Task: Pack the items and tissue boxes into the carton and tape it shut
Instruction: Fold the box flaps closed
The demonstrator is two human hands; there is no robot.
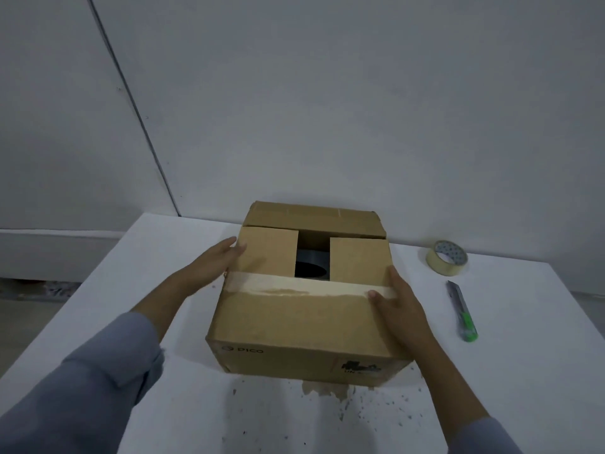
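Sitting mid-bench (170, 421), the carton (301, 319) is approx. centred w/ its near flap folded down, the far flap tilted partly over, and both short side flaps in; a gap between them shows something dark inside, poss. a grey roll or cylinder, can't tell more. No tissue boxes visible outside, so packing looks done or nearly so; closing is partway, since the far flap isn't flat and the centre seam isn't met. An old strip of tan tape (307, 286) runs along the near flap's edge, worn, so the real sealing looks not yet begun. Left hand (209, 267) rests flat against the carton's left side near the top edge, fingers (229, 247) straight and together, pressing rather than gripping. Right hand (399, 309) lies on the right top corner, fingers laid over the side and thumb on the tape strip's end, steadying the carton w/o curling round it. Both hands thus touch the carton, one per side. Well right of it, untouched: the utility knife (463, 312) w/ green end, and beyond that the masking-tape roll (447, 257) near the wall.
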